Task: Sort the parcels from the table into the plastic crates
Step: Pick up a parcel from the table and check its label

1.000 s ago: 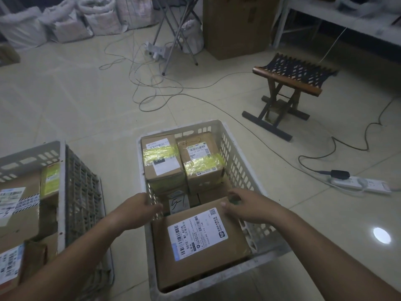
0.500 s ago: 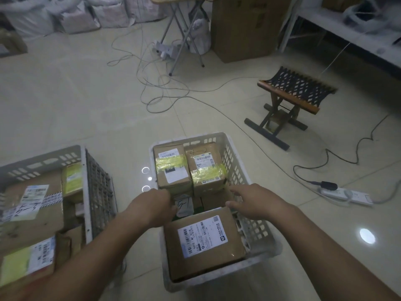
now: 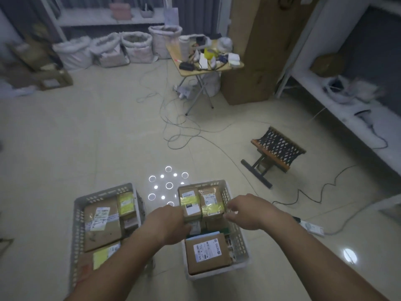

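Two grey plastic crates stand on the floor. The left crate (image 3: 104, 192) holds several brown parcels with white and yellow labels. In the right crate (image 3: 240, 246) a large brown parcel (image 3: 207, 253) with a white label lies at the near end. Two yellow-taped boxes (image 3: 189, 203) (image 3: 211, 202) sit at the far end. My left hand (image 3: 171, 224) hovers over the right crate's left rim, knuckles up, holding nothing that I can see. Over the far right part of that crate my right hand (image 3: 245, 211) hangs empty, its fingers loosely bent.
A folding stool (image 3: 275, 153) stands to the right of the crates. Loose cables (image 3: 180, 131) run across the floor to a power strip (image 3: 312, 228). Farther back are a cluttered folding table (image 3: 204, 59), a tall cardboard box (image 3: 256, 51) and white sacks (image 3: 108, 51).
Both hands have left the large parcel lying in the right crate and have risen above it. The view has lifted and tilted up, showing more of the room.
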